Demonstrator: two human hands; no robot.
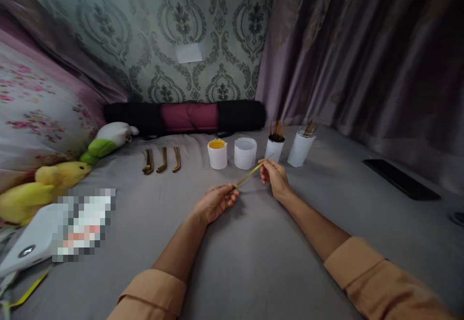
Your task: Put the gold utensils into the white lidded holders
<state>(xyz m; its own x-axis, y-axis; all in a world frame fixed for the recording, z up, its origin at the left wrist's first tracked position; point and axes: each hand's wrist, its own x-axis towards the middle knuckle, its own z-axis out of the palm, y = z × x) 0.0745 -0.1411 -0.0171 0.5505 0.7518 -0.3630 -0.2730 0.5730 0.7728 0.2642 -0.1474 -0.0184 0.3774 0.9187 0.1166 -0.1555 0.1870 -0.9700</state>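
A thin yellow-gold strip (248, 176) slants up to the right between my two hands, above the grey sheet. The fingers of my left hand (219, 201) are closed on its lower end. Near its upper end, my right hand (274, 177) pinches it between thumb and fingertips. Just behind my right hand stands a white cup (274, 152) with a dark inside and thin orange-brown sticks poking out. To its left are a white tub of clear liquid (245, 154) and a white tub of yellow liquid (217, 156).
Three bent brown-gold bundles (162, 161) lie at the left. A tilted white container (301, 148) holds brown sticks. A black phone-like slab (400, 179) lies at right. Plush toys (63, 177) and a white device (36, 238) line the left side; a black-and-maroon roll (188, 117) lies by the wall.
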